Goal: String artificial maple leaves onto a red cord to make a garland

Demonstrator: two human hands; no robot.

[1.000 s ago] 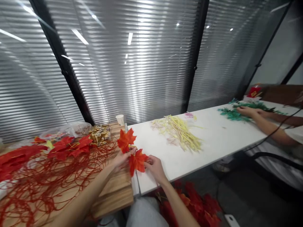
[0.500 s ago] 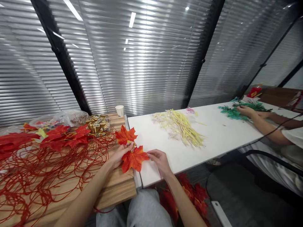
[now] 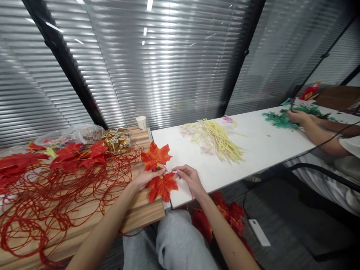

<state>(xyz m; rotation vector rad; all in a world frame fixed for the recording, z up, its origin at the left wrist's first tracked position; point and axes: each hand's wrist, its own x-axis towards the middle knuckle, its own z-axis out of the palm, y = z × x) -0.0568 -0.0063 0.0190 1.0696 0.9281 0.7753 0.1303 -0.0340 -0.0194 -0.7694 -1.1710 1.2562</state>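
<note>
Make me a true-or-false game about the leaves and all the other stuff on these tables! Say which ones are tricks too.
1. The left hand is holding orange-red leaves. True.
2. The right hand is holding the paper cup. False: the cup stands at the back of the wooden table, and the right hand is close to the orange-red leaves.
3. Yellow strips lie on the white table. True.
4. The tangled cords are green. False: they are red.
5. Another person's hands are at the green sprigs. True.
</note>
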